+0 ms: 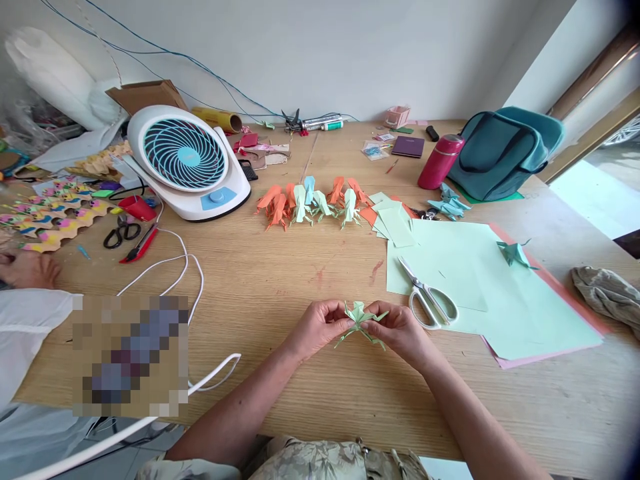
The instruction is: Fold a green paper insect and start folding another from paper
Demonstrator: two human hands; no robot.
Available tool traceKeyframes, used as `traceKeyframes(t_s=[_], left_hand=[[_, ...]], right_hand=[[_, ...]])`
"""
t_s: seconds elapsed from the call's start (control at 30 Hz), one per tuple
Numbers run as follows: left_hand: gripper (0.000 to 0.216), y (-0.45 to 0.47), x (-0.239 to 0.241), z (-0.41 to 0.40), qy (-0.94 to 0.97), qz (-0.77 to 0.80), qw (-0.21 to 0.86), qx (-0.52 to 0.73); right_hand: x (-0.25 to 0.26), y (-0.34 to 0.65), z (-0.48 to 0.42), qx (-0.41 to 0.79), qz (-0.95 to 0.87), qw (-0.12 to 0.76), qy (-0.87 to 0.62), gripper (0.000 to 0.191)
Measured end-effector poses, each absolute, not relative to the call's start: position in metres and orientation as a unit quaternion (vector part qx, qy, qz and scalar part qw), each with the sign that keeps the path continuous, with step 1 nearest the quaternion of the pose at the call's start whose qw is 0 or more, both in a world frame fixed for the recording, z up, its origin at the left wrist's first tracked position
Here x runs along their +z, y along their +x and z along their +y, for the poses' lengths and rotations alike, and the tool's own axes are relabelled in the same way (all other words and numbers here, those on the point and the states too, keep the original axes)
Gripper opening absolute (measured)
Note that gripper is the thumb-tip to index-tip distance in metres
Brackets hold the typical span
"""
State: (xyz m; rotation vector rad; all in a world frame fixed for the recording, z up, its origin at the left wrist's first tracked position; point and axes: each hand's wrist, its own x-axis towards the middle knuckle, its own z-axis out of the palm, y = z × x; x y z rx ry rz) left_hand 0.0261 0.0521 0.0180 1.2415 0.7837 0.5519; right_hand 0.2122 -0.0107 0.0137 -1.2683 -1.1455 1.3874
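Both my hands pinch a small light-green folded paper figure (361,319) with thin pointed legs, held just above the wooden table (280,280). My left hand (320,327) grips its left side with thumb and fingers closed. My right hand (397,330) grips its right side the same way. White-handled scissors (429,297) lie just right of my right hand on large light-green paper sheets (500,293). A row of finished orange, green and blue paper figures (313,203) stands farther back.
A white desk fan (187,160) with its white cable stands at back left. Beside it lie black scissors (121,233) and colourful paper strips (55,213). A red bottle (440,162) and teal bag (505,153) stand at back right. Another person's hand (27,269) rests at far left.
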Motion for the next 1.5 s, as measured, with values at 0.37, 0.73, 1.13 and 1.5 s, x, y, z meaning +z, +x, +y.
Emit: traceKeyframes(t_s=[0.37, 0.73, 1.13, 1.5], left_hand=[[0.035, 0.026, 0.015, 0.052, 0.539, 0.359, 0.720, 0.250], [0.034, 0.006, 0.016, 0.158, 0.577, 0.518, 0.535, 0.335], [0.036, 0.019, -0.002, 0.246, 0.650, 0.636, 0.384, 0.159], [0.034, 0.005, 0.001, 0.250, 0.680, 0.638, 0.325, 0.159]], right_hand=[[0.009, 0.211, -0.009, 0.559, -0.469, 0.464, -0.503, 0.037], [0.012, 0.215, -0.010, 0.288, -0.626, 0.419, -0.591, 0.024], [0.008, 0.207, -0.015, 0.275, -0.705, 0.342, -0.557, 0.024], [0.005, 0.212, -0.011, 0.251, -0.715, 0.343, -0.555, 0.024]])
